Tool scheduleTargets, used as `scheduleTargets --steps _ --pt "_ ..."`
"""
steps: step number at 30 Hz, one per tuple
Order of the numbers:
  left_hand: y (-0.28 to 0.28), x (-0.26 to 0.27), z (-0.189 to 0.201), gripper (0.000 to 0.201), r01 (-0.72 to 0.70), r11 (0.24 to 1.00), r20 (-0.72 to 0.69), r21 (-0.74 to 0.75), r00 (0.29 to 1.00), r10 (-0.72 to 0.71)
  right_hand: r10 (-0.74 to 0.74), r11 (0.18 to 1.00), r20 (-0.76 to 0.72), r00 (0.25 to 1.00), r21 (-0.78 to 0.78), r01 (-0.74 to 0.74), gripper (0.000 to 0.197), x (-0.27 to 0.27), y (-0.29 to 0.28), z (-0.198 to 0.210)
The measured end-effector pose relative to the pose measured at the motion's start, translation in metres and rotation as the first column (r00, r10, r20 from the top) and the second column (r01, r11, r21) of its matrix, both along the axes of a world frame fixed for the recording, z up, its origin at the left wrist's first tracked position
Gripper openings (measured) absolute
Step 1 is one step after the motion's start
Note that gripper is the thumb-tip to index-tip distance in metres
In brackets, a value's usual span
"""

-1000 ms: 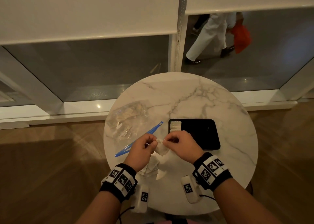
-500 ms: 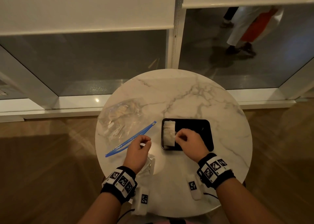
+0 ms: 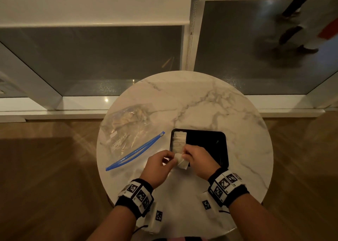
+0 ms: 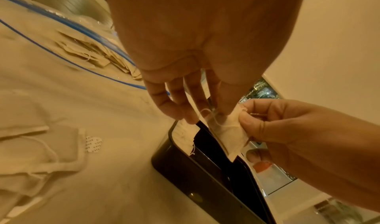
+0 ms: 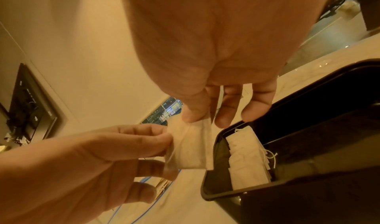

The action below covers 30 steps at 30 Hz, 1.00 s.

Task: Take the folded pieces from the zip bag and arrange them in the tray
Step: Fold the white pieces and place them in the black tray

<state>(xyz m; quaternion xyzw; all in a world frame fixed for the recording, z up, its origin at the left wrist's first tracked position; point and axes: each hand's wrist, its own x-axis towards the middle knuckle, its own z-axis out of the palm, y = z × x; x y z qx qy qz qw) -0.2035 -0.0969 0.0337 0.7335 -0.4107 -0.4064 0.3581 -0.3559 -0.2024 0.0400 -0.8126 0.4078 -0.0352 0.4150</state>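
A small white folded piece (image 3: pixel 181 161) hangs just above the near left corner of the black tray (image 3: pixel 210 140). My left hand (image 3: pixel 172 161) pinches its left edge and my right hand (image 3: pixel 185 156) pinches its top right edge. In the wrist views the same piece (image 5: pixel 193 146) is stretched between thumb and fingers of both hands. A row of folded pieces (image 3: pixel 179 142) lies along the tray's left side. The clear zip bag (image 3: pixel 126 129) with its blue zip strip (image 3: pixel 136 151) lies to the left, with several pieces (image 4: pixel 88 53) inside.
The round marble table (image 3: pixel 210 103) holds everything. Several loose pieces with strings (image 4: pixel 41 148) lie on the table near its front edge, below my left hand. The right part of the tray (image 5: pixel 329 117) is bare. A window and wooden floor surround the table.
One second ago both hands held a piece; my right hand then laid it in the tray's left row. Now both hands hold another piece at the tray's near left corner.
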Motion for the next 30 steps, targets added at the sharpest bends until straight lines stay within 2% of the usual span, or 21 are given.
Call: scheduleTargets --steps 3,6,9,12,14,16,18,25,30 --pt "-0.007 -0.002 -0.012 0.005 -0.009 1.000 0.030 -0.002 1.000 0.009 -0.048 0.998 0.098 0.994 0.039 0.044 0.011 -0.004 -0.002 -0.002" --pt "-0.012 -0.006 -0.018 0.008 -0.055 0.998 -0.005 0.000 0.998 0.055 -0.142 0.987 0.149 0.979 0.097 0.128 0.003 -0.009 -0.005 -0.007" --pt "-0.018 -0.008 -0.026 0.009 -0.113 0.993 -0.060 0.036 0.992 0.115 -0.191 0.975 0.111 0.975 0.141 0.175 0.002 -0.013 -0.013 -0.017" --pt "-0.021 -0.010 -0.031 0.006 -0.133 0.989 -0.041 0.067 0.990 0.135 -0.200 0.968 0.067 0.977 0.169 0.186 0.008 -0.013 -0.019 -0.027" --pt "-0.023 -0.011 -0.034 0.008 -0.222 0.973 0.010 0.065 0.975 0.222 -0.244 0.959 0.047 0.969 0.160 0.234 0.009 -0.011 -0.022 -0.033" --pt "-0.024 -0.009 -0.038 0.013 -0.371 0.926 0.067 0.075 0.928 0.366 -0.294 0.947 0.013 0.956 0.140 0.289 0.012 -0.009 -0.024 -0.042" --pt "-0.024 -0.007 -0.044 0.015 -0.455 0.883 0.101 0.114 0.890 0.445 -0.313 0.940 -0.030 0.949 0.131 0.314 0.013 -0.005 -0.027 -0.051" --pt "-0.028 -0.009 -0.058 0.001 -0.421 0.891 0.110 0.171 0.907 0.407 -0.231 0.949 -0.149 0.962 0.184 0.256 0.015 0.015 -0.026 -0.075" --pt "-0.027 -0.008 -0.060 0.008 -0.411 0.894 0.106 0.180 0.911 0.398 -0.215 0.957 -0.179 0.960 0.159 0.244 0.015 0.023 -0.029 -0.082"
